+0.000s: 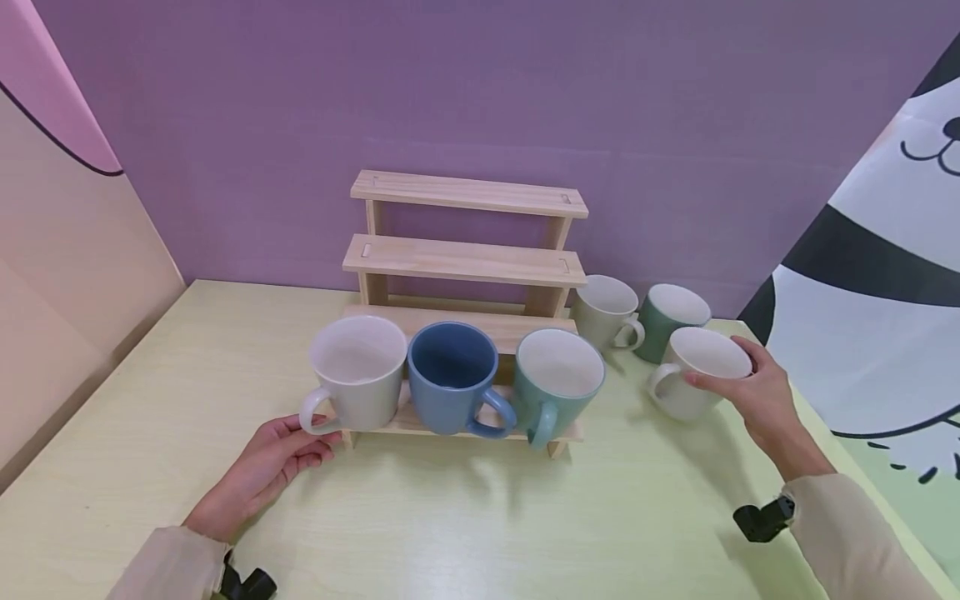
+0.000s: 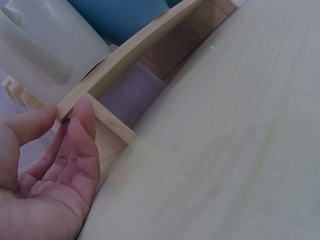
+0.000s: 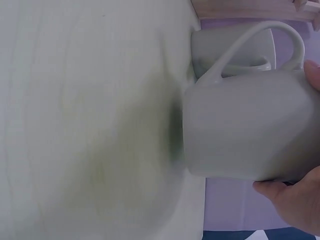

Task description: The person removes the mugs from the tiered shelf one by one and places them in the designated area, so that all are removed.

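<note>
My right hand (image 1: 767,398) grips a white mug (image 1: 686,400) by its rim, thumb on the near side, with the mug's handle turned left. In the right wrist view this white mug (image 3: 245,127) is close over the tabletop, its shadow beside its base. My left hand (image 1: 273,461) pinches the front left corner of the wooden stepped shelf (image 1: 457,257) between thumb and fingers, seen at the board's end (image 2: 75,100) in the left wrist view. Along the lowest step stand a white mug (image 1: 360,383), a blue mug (image 1: 446,400) and a light green mug (image 1: 558,387).
Right of the shelf, a cream mug (image 1: 600,321) and a dark green mug (image 1: 663,325) stand on the pale table (image 1: 420,533). The upper shelf boards (image 1: 468,192) bear nothing. A purple wall (image 1: 480,83) rises behind, and a panda-print panel (image 1: 870,275) flanks the right side.
</note>
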`<state>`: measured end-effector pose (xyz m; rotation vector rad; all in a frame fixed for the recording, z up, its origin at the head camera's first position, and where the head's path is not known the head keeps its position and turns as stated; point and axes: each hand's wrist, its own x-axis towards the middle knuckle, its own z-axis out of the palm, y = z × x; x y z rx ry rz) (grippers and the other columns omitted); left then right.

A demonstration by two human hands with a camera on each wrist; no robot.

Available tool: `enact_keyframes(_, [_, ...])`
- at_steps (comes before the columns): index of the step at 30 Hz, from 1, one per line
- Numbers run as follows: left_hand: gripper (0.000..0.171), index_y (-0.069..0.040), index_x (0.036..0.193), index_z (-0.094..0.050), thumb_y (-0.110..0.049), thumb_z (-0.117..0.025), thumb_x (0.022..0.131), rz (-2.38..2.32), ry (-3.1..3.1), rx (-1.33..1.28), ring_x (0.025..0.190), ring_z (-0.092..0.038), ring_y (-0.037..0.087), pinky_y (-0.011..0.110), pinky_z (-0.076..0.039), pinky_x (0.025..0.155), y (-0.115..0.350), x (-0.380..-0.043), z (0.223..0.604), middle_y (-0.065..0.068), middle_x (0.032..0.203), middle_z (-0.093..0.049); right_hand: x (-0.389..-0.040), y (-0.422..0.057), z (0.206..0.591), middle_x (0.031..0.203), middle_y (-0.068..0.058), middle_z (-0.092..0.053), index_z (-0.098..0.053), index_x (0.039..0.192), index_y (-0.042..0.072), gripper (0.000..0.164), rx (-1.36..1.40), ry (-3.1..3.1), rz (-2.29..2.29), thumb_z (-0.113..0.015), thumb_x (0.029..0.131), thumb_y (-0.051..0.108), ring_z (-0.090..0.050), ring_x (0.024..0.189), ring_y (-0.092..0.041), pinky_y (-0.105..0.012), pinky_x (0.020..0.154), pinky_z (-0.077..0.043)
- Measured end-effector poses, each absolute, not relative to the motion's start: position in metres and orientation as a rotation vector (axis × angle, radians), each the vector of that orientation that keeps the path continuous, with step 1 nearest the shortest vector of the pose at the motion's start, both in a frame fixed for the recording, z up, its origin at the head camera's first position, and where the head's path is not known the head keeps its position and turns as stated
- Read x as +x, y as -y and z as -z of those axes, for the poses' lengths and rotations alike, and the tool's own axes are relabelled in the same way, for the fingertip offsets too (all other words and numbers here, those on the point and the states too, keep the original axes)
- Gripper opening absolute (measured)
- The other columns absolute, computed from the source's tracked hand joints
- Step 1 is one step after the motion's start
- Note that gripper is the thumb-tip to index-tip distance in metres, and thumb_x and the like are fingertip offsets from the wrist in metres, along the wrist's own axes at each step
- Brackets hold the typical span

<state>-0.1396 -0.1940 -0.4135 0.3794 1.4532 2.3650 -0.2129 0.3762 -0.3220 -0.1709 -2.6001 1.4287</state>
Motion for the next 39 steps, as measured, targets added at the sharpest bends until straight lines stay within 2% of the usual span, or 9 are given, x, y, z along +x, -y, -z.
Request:
enact_keyframes(6, [0.024,-0.014,0.101,-0.068,-0.005,-0.046,0.100,-2.365,-1.481,0.350,0.080,-0.067,0.006,0.017,-0.054,0.073,0.195,-0.140,0.414,0.000,0.096,-0.074,-0.216,-0.382,0.328,0.111,0.020,-0.041,-0.034,0.141,0.018,0.076,-0.198,2.596,-1.418,-0.078,0.080,0.022,-0.043,0.105,-0.009,-0.007,0.074,-0.041])
enact_keyframes(13, [0.025,-0.014,0.101,-0.069,-0.004,-0.046,0.100,-2.366,-1.475,0.355,0.080,-0.067,0.006,0.016,-0.054,0.073,0.197,-0.139,0.414,-0.001,0.095,-0.074,-0.220,-0.384,0.330,0.134,-0.013,-0.036,-0.025,0.149,0.013,0.086,-0.228,2.634,-1.381,-0.077,0.081,0.027,-0.040,0.114,-0.021,-0.005,0.073,-0.039])
enact_keyframes(17, [0.026,-0.015,0.100,-0.070,-0.004,-0.046,0.100,-2.362,-1.477,0.359,0.080,-0.067,0.005,0.016,-0.054,0.073,0.197,-0.139,0.414,-0.002,0.095,-0.073,-0.222,-0.386,0.333,0.133,-0.010,-0.037,-0.024,0.150,0.014,0.087,-0.250,2.630,-1.390,-0.076,0.081,0.027,-0.039,0.115,-0.023,-0.006,0.074,-0.041])
enact_keyframes(21, [0.026,-0.015,0.100,-0.069,-0.005,-0.046,0.100,-2.354,-1.492,0.357,0.080,-0.067,0.005,0.016,-0.054,0.073,0.197,-0.139,0.413,-0.002,0.095,-0.073,-0.223,-0.387,0.336,0.137,-0.013,-0.033,-0.020,0.151,0.015,0.089,-0.277,2.641,-1.399,-0.075,0.083,0.030,-0.037,0.119,-0.026,-0.025,0.097,-0.045])
enact_keyframes(25, [0.026,-0.015,0.100,-0.069,-0.005,-0.046,0.100,-2.351,-1.504,0.355,0.080,-0.067,0.005,0.016,-0.054,0.073,0.198,-0.139,0.412,-0.002,0.094,-0.073,-0.225,-0.387,0.338,0.144,-0.018,-0.025,-0.016,0.152,0.015,0.090,-0.287,2.643,-1.429,-0.073,0.084,0.032,-0.033,0.123,-0.031,-0.053,0.109,-0.033])
enact_keyframes(30, [0.026,-0.016,0.100,-0.070,-0.006,-0.046,0.100,-2.350,-1.519,0.358,0.080,-0.066,0.005,0.016,-0.053,0.072,0.198,-0.138,0.412,-0.003,0.094,-0.073,-0.226,-0.390,0.339,0.146,-0.022,-0.022,-0.012,0.152,0.011,0.091,-0.248,2.688,-1.389,-0.070,0.086,0.035,-0.031,0.125,-0.036,-0.058,0.107,-0.032])
enact_keyframes(32, [0.026,-0.016,0.100,-0.070,-0.005,-0.046,0.100,-2.351,-1.521,0.357,0.080,-0.066,0.005,0.016,-0.053,0.072,0.197,-0.139,0.412,-0.003,0.094,-0.073,-0.226,-0.393,0.340,0.145,-0.023,-0.022,-0.010,0.152,0.010,0.091,-0.218,2.716,-1.350,-0.069,0.087,0.035,-0.032,0.124,-0.035,-0.051,0.103,-0.037])
enact_keyframes(36, [0.025,-0.015,0.099,-0.069,-0.005,-0.047,0.100,-2.357,-1.517,0.352,0.080,-0.067,0.006,0.016,-0.053,0.073,0.195,-0.139,0.414,-0.002,0.094,-0.073,-0.224,-0.400,0.343,0.140,-0.022,-0.026,-0.009,0.152,0.008,0.090,-0.170,2.743,-1.290,-0.067,0.088,0.034,-0.038,0.116,-0.026,-0.021,0.086,-0.041])
enact_keyframes(39, [0.024,-0.014,0.099,-0.069,-0.004,-0.047,0.099,-2.369,-1.506,0.353,0.080,-0.067,0.007,0.017,-0.053,0.073,0.194,-0.139,0.415,-0.001,0.094,-0.073,-0.223,-0.402,0.345,0.139,-0.022,-0.026,-0.007,0.152,0.008,0.090,-0.158,2.750,-1.277,-0.067,0.089,0.033,-0.039,0.112,-0.022,-0.015,0.077,-0.037])
